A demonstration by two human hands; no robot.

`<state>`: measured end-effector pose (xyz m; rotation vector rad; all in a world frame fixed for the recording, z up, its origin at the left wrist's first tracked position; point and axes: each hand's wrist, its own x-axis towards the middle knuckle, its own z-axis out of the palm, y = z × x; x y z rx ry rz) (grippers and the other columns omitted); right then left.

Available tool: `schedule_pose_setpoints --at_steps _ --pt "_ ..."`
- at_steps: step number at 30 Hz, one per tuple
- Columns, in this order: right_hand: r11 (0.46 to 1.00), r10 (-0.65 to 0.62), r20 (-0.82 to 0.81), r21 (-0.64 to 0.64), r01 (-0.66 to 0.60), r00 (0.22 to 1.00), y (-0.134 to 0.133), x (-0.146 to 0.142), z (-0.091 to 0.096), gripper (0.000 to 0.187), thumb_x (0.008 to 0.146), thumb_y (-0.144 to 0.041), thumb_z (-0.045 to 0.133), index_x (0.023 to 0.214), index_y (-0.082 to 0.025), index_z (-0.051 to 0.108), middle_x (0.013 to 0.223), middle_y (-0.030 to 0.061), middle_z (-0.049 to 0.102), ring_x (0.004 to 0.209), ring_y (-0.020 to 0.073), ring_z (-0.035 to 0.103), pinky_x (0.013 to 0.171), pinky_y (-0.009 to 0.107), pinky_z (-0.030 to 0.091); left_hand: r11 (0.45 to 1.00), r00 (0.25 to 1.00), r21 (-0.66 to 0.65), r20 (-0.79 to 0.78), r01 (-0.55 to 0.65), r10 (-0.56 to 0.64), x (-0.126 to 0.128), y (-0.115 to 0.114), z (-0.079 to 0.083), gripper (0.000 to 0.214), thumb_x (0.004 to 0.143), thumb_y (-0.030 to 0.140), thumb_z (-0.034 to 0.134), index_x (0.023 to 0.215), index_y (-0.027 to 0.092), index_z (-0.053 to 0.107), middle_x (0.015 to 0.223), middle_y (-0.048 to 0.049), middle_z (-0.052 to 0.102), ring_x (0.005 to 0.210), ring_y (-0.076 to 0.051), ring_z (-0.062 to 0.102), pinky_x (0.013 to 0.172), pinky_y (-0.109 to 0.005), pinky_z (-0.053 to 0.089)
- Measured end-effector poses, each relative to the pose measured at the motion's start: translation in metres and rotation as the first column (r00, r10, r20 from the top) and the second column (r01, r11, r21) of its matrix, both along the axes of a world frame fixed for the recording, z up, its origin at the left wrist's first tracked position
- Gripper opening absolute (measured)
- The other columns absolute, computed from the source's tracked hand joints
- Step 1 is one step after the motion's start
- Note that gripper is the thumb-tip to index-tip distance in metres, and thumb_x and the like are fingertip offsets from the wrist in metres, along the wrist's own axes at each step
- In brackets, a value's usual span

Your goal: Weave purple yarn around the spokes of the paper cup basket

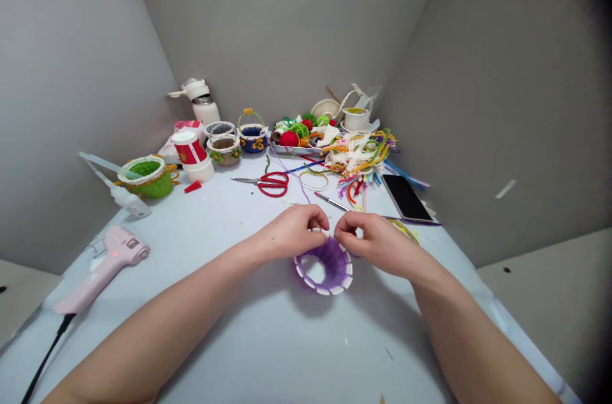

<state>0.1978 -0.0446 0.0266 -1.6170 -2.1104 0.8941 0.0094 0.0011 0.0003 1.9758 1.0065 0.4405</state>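
A small purple woven cup [324, 267] with a white rim lies tilted on the white table [268, 340], its opening facing me. My left hand [292, 231] pinches its far upper edge, fingers closed. My right hand [377, 239] pinches the same edge from the right, fingers closed, and a purple pipe cleaner [415, 220] trails off to the right beside it. The two hands' fingertips nearly meet above the cup.
Red scissors [270, 183], a thin tool [331, 201], a black phone [405, 197] and a heap of coloured pipe cleaners [359, 157] lie behind my hands. A pink glue gun [106, 264], green basket [146, 176], red paper cup [192, 154], small baskets [252, 134] and a white bottle [203, 103] stand left and back.
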Motion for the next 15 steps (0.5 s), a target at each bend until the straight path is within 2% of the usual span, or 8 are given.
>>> schedule_pose_setpoints --at_steps 9,15 --pt "0.999 -0.050 -0.002 -0.002 0.050 0.999 0.0004 -0.0047 0.0008 0.015 0.079 -0.025 0.048 0.070 -0.017 0.057 0.063 -0.0021 0.056 0.059 0.0115 0.048 0.052 0.022 0.034 0.977 0.993 -0.212 0.119 0.003 0.023 0.0068 -0.0059 0.0057 0.018 0.070 0.028 0.056 0.079 0.015 0.065 0.075 -0.0006 0.064 0.069 -0.012 0.056 0.061 -0.022 0.043" --pt "0.999 -0.033 -0.038 0.006 0.033 0.999 0.0015 -0.0074 -0.0031 0.013 0.079 -0.023 0.047 0.068 -0.018 0.052 0.063 -0.0023 0.054 0.060 0.0115 0.047 0.052 0.022 0.034 0.978 0.993 -0.210 0.117 0.010 0.015 0.0076 -0.0067 0.0032 0.016 0.068 0.024 0.055 0.075 0.015 0.065 0.070 0.0011 0.060 0.065 -0.011 0.052 0.058 -0.021 0.041"
